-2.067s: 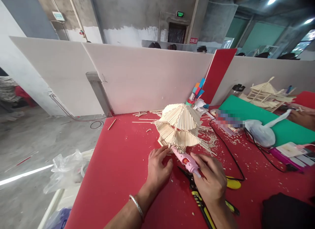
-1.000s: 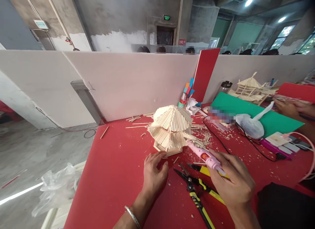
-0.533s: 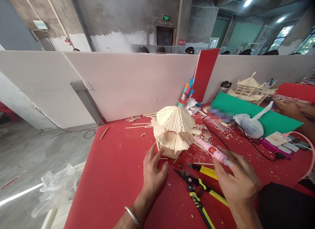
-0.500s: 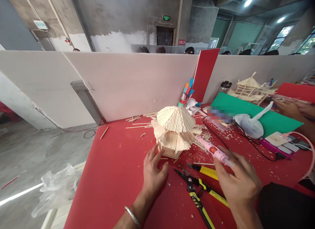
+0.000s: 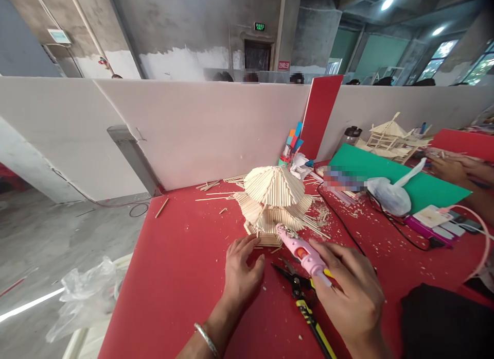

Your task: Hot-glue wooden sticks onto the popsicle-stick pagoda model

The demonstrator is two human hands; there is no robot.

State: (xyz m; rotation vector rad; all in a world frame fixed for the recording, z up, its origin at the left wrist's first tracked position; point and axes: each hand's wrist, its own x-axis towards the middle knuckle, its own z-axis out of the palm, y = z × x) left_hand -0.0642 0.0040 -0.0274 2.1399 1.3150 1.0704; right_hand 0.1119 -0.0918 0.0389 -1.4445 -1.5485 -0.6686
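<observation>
Gripping the pink glue gun [image 5: 303,252] in your right hand [image 5: 349,297], left hand [image 5: 241,274] open beside the stick model [image 5: 274,197], you risk crushing its eaves if the nozzle presses hard

pliers [image 5: 310,319] partly under right hand [image 5: 349,297], blurred patch [image 5: 341,179]

Yellow-handled cutters [image 5: 300,293], green mat [image 5: 424,186], pen cup [image 5: 287,154], white partition [image 5: 200,132].

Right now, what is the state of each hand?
Left hand: open, at the base of the stick model.
Right hand: closed on the pink glue gun.
</observation>
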